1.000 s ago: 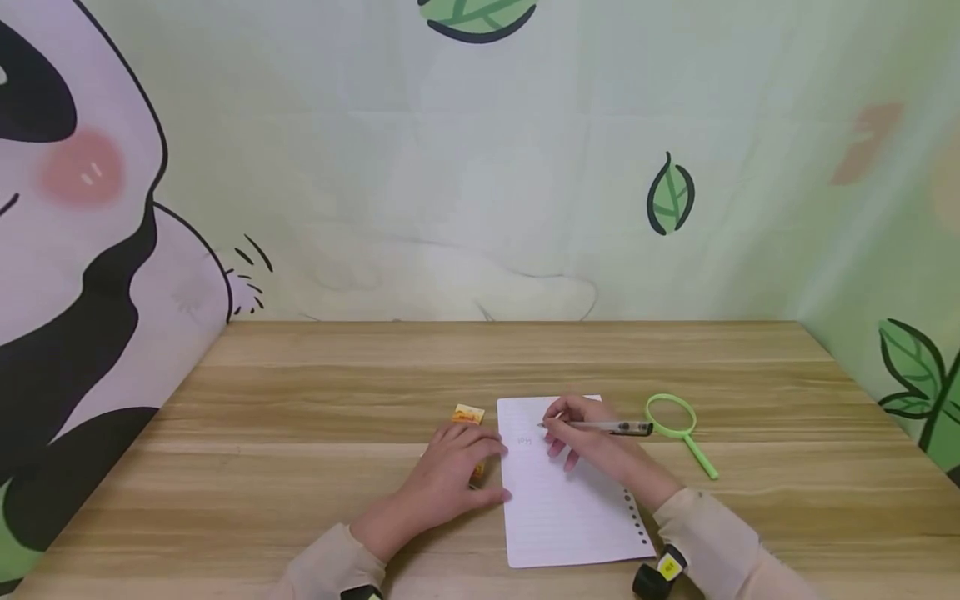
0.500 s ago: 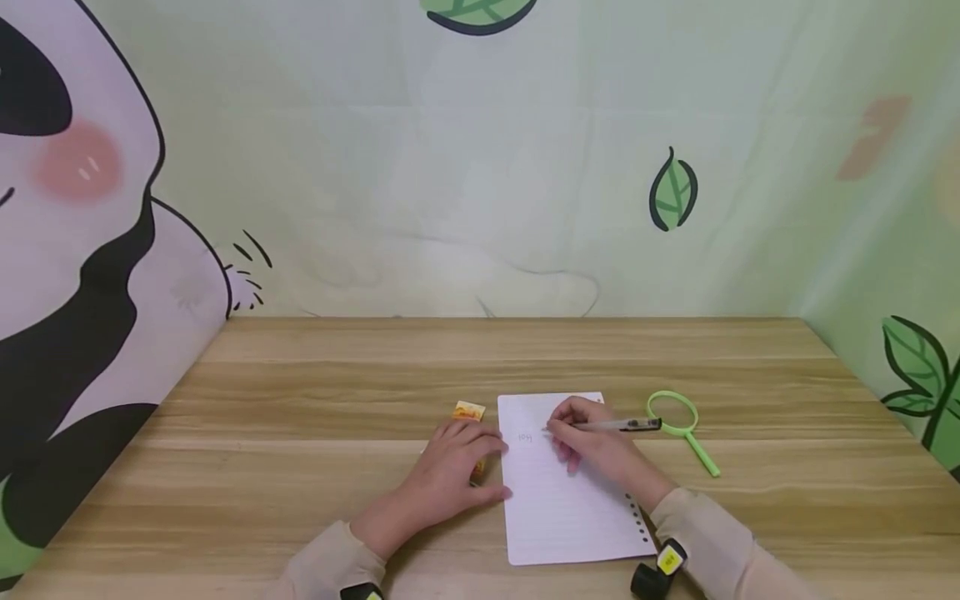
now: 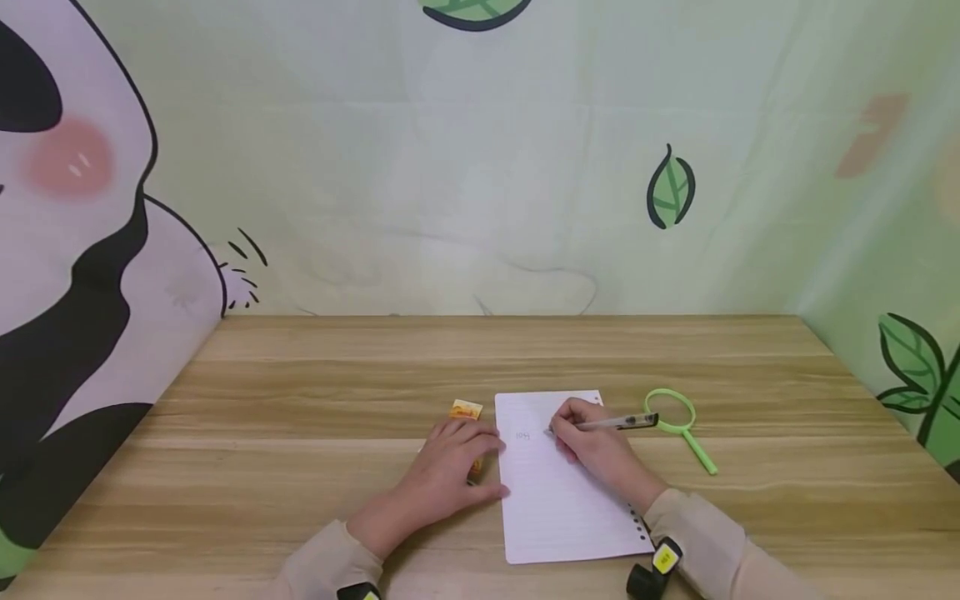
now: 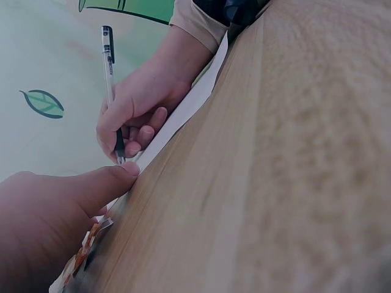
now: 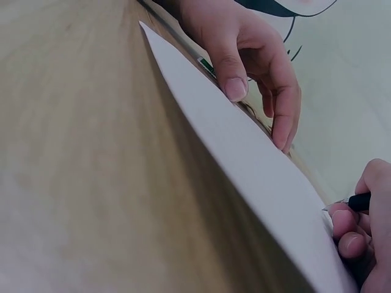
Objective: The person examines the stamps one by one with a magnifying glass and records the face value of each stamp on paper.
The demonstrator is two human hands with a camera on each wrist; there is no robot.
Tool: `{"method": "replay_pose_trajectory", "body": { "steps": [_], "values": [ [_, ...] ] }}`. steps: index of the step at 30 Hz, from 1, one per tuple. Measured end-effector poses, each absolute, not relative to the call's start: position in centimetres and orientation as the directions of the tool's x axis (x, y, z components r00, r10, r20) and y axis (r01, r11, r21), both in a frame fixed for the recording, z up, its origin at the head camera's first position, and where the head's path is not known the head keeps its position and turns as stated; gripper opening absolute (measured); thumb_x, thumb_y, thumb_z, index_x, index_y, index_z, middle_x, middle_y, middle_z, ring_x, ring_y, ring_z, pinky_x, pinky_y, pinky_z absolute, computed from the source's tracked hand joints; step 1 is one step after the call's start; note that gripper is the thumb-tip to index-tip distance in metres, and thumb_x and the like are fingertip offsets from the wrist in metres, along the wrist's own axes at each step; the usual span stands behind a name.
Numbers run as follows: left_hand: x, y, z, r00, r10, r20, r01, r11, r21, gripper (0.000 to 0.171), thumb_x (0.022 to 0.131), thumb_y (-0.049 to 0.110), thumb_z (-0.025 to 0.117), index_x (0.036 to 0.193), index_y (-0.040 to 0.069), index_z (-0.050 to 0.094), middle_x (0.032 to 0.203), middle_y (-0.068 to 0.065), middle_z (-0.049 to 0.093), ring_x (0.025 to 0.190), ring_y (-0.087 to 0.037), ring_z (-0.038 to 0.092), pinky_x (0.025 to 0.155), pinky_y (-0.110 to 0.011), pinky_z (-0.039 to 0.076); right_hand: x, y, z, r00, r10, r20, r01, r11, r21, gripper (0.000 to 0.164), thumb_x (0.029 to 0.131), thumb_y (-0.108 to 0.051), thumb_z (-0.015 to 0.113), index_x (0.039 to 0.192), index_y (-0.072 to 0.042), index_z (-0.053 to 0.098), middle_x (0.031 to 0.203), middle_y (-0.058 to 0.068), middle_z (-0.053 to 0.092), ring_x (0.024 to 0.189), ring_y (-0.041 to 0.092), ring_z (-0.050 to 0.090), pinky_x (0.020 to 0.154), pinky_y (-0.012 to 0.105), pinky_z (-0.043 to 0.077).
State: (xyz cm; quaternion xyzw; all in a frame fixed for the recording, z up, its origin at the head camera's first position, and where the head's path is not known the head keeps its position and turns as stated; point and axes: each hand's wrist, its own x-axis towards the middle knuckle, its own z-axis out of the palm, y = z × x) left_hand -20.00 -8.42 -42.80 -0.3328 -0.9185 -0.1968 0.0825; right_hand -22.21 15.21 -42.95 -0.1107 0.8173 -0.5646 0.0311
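A lined white sheet of paper [image 3: 558, 512] with punched holes along its right side lies on the table, bearing a short bit of writing near its upper left. My right hand [image 3: 603, 450] pinches a clear-barrelled pen [image 4: 109, 79] with a dark grip and cap end, its tip down at the paper just right of the writing. At the sheet's left edge, my left hand [image 3: 453, 471] rests with fingers spread, thumb and fingertips on the margin. Partly hidden beneath that hand is a small orange-and-yellow packet [image 3: 467, 409].
Right of the paper lies a light green magnifying glass [image 3: 700, 451], its ring close to the pen's end. The wooden table [image 3: 337, 375] meets a wall cloth [image 3: 450, 167] printed with a panda and leaves.
My right hand has shifted slightly right along the line with the pen, and more of the writing shows to its left. The left hand stays on the sheet's edge.
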Motion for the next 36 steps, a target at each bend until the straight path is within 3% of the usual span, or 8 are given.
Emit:
{"method": "replay_pose_trajectory", "body": {
  "steps": [12, 36],
  "values": [
    [-19.94, -8.43, -42.82, -0.764, 0.585, 0.274, 0.645, 0.7, 0.306, 0.05, 0.078, 0.045, 0.075, 0.115, 0.014, 0.065, 0.126, -0.001, 0.061, 0.121, -0.022, 0.051, 0.107, -0.047, 0.036, -22.33, 15.34, -43.16, -0.974, -0.206, 0.092, -0.175, 0.434, -0.884, 0.014, 0.092, -0.006, 0.053, 0.079, -0.003, 0.058, 0.059, 0.0, 0.052, 0.05, 0.008, 0.047, 0.048, 0.019, 0.036],
    [-19.99, -8.42, -42.57, -0.764, 0.585, 0.271, 0.645, 0.694, 0.32, 0.051, 0.077, 0.045, 0.076, 0.115, 0.013, 0.066, 0.126, -0.001, 0.061, 0.121, -0.023, 0.051, 0.107, -0.048, 0.037, -22.41, 15.34, -43.15, -0.986, -0.158, 0.061, -0.125, 0.443, -0.888, 0.015, 0.093, -0.008, 0.052, 0.079, -0.004, 0.058, 0.06, 0.001, 0.053, 0.05, 0.01, 0.049, 0.047, 0.02, 0.038]
  ]
}}
